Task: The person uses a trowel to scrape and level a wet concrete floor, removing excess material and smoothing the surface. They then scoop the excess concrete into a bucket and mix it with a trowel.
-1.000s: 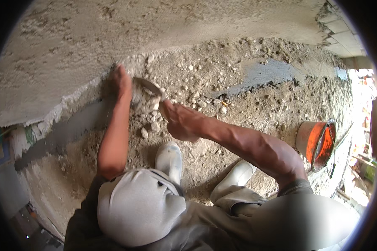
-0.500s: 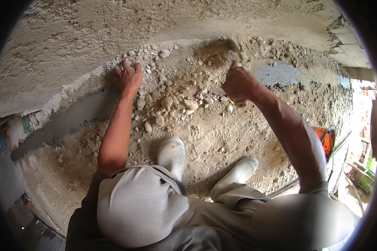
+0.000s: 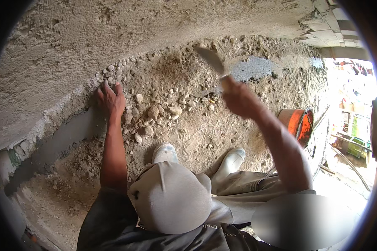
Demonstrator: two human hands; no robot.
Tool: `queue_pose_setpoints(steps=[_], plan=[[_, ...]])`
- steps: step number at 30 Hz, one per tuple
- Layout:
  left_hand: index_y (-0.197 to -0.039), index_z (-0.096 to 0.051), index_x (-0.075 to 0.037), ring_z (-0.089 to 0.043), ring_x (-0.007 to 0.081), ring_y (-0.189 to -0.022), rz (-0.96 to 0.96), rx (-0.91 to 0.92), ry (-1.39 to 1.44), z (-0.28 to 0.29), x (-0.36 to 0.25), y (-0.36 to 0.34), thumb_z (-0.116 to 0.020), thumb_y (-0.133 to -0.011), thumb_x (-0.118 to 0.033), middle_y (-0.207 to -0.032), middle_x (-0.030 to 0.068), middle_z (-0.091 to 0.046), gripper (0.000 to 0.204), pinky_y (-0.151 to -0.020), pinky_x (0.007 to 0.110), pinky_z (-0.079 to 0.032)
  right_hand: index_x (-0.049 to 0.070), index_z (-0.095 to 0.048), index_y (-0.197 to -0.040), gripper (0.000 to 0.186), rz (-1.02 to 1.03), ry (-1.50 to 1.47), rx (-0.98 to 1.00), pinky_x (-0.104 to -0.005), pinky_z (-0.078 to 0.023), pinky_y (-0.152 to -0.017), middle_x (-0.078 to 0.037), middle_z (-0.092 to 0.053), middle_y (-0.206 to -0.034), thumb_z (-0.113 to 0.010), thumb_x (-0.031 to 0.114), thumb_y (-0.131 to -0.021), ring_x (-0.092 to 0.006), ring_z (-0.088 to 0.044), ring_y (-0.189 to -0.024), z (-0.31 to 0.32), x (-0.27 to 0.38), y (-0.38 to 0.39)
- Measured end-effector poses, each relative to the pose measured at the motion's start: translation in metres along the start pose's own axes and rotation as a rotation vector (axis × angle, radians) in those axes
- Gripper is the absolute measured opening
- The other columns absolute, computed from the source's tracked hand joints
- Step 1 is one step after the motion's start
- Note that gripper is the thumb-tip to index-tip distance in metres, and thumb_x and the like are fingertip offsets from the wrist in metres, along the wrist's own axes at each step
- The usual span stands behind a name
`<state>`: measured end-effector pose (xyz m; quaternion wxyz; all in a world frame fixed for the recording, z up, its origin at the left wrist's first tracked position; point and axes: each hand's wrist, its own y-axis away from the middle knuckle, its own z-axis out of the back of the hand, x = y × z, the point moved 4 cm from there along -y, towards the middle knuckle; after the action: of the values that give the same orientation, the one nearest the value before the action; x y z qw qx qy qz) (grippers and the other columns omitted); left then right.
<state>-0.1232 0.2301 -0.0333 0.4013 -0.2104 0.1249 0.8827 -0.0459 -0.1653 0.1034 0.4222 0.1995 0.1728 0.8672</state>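
Item: my left hand, flat and holding nothing, pressed on the wall's foot. My right hand, closed round a trowel, raised over the rubble. Grey mortar covers one stretch of base; I judge the stony remainder unfinished.

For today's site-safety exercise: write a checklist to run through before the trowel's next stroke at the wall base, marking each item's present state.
1. Right hand grips the trowel by its handle: ok.
2. Left hand lies apart from the blade: ok.
3. Left hand braced at the wall base: ok.
4. Both boots planted on the ground: ok.
5. Mortar on the blade: cannot tell.
6. Orange bucket within reach: cannot tell.
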Motion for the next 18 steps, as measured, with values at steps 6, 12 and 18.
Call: queue_pose_setpoints(steps=[6, 12, 18], plan=[[-0.137, -0.041, -0.007, -0.034, 0.0398, -0.125, -0.008, -0.044, -0.105, 0.000, 0.009, -0.005, -0.044, -0.091, -0.050, -0.136, 0.0217, -0.036, 0.063, -0.104, 0.051, -0.026, -0.010, -0.049, -0.108, 0.026, -0.540, -0.161, 0.373, -0.0243, -0.046, -0.036, -0.016, -0.060, -0.072, -0.041, 0.001, -0.087, -0.0127, -0.055, -0.048, 0.073, 0.015, -0.030], [-0.137, -0.040, -0.008, -0.033, 0.0413, -0.125, 0.034, -0.015, -0.086, 0.005, 0.014, -0.005, -0.045, -0.090, -0.052, -0.137, 0.0228, -0.034, 0.065, -0.105, 0.051, -0.024, -0.013, -0.046, -0.102, 0.022, -0.202, -0.106, 0.553, -0.0236, -0.044, -0.035, -0.013, -0.056, -0.066, -0.039, 0.001, -0.087, -0.0128, -0.054, -0.049, 0.055, 0.098, -0.046], [-0.137, -0.039, -0.008, -0.032, 0.0404, -0.126, 0.036, -0.011, -0.093, 0.007, 0.018, -0.004, -0.044, -0.091, -0.054, -0.137, 0.0224, -0.034, 0.066, -0.106, 0.050, -0.024, -0.006, -0.044, -0.112, 0.025, -0.327, -0.386, 0.379, -0.0239, -0.044, -0.035, -0.008, -0.058, -0.066, -0.038, 0.010, -0.093, -0.0118, -0.052, -0.045, 0.066, 0.092, -0.021]])
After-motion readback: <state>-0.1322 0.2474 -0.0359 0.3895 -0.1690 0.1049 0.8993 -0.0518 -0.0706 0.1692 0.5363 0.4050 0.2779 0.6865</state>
